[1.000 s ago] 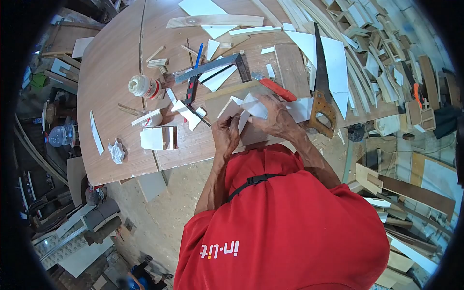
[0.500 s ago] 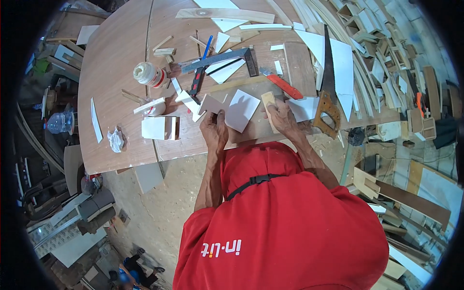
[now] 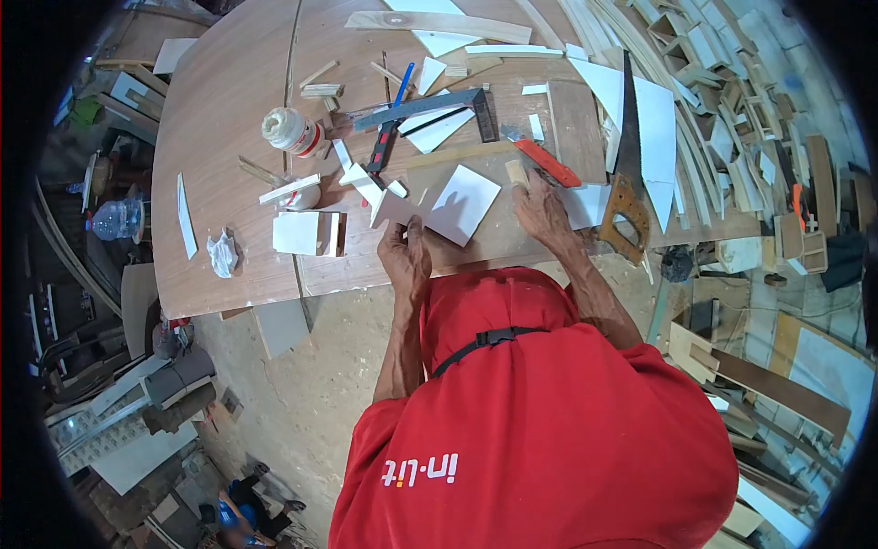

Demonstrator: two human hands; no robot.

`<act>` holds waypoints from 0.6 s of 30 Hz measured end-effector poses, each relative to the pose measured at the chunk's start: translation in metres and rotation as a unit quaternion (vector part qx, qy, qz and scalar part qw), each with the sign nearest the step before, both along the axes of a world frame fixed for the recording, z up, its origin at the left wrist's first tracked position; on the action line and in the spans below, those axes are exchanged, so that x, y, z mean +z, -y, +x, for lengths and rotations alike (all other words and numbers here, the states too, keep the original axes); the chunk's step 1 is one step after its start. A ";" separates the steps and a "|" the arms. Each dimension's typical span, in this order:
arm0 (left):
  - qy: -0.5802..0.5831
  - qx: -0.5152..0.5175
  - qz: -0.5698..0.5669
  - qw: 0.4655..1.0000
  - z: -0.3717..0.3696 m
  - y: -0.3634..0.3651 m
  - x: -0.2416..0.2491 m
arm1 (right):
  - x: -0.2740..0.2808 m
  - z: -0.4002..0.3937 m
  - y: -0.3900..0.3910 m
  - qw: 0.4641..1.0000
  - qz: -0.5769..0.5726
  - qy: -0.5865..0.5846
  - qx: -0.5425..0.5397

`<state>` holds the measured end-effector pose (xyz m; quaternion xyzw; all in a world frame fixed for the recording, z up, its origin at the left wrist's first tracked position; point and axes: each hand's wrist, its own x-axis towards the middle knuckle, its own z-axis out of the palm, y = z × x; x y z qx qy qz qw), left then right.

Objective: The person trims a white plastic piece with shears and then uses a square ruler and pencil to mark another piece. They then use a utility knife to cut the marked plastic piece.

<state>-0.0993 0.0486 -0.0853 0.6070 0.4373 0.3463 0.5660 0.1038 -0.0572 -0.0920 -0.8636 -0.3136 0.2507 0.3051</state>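
My left hand is closed on a small white panel piece near the table's front edge. Fingers of my right hand wrap round a small pale wooden block, whose lower part the hand hides. Between the two hands a squarish white panel lies on a brown board, with a shadow across it. Just beyond my right hand rests a red utility knife. A handsaw with a wooden handle lies to the right of that hand.
A metal try square lies across white offcuts at the back. To the left stand an open glue jar, a small white box-like piece and a crumpled white cloth. Wood strips crowd the right side. Another person is at lower left.
My right hand has shifted slightly right with the wooden block, which now shows less of its length. My left hand keeps its panel piece, now a little lower. The whole view has shifted slightly.
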 end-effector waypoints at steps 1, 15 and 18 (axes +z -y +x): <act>0.000 0.003 0.000 1.000 -0.001 0.001 0.001 | 0.000 0.002 0.000 0.999 0.017 0.023 0.021; 0.000 0.099 -0.078 0.992 -0.024 0.017 -0.015 | 0.006 0.001 -0.025 0.887 0.083 0.234 0.389; 0.027 0.116 -0.137 0.983 -0.018 0.028 0.003 | 0.006 0.005 -0.007 0.908 0.075 0.248 0.331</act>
